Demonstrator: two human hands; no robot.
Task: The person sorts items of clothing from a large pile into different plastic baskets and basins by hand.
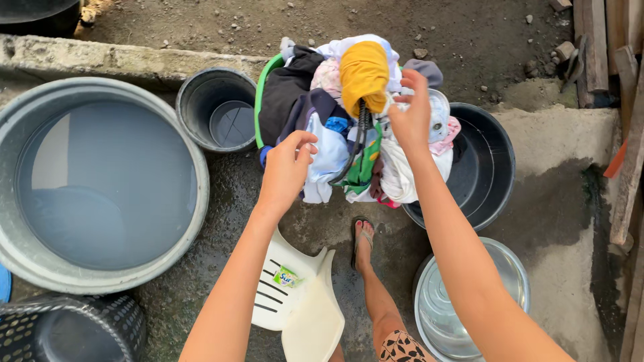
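Note:
A green basket (259, 100) stands on the wet concrete, heaped with clothes: a yellow garment (363, 72) on top, dark pieces at the left, white and pink ones at the right. My left hand (287, 167) pinches the edge of a white and pale blue garment (329, 155) at the near side of the heap. My right hand (410, 110) reaches into the pile and grips a white cloth (402, 171) beside a black strap (359, 137).
A big grey tub of water (100, 184) sits at the left, a grey bucket (216, 108) behind it. Right of the basket are a black basin (484, 167) and a metal basin (463, 302). A white plastic stool (298, 302) with a small sachet is below; my sandalled foot (363, 243) beside it.

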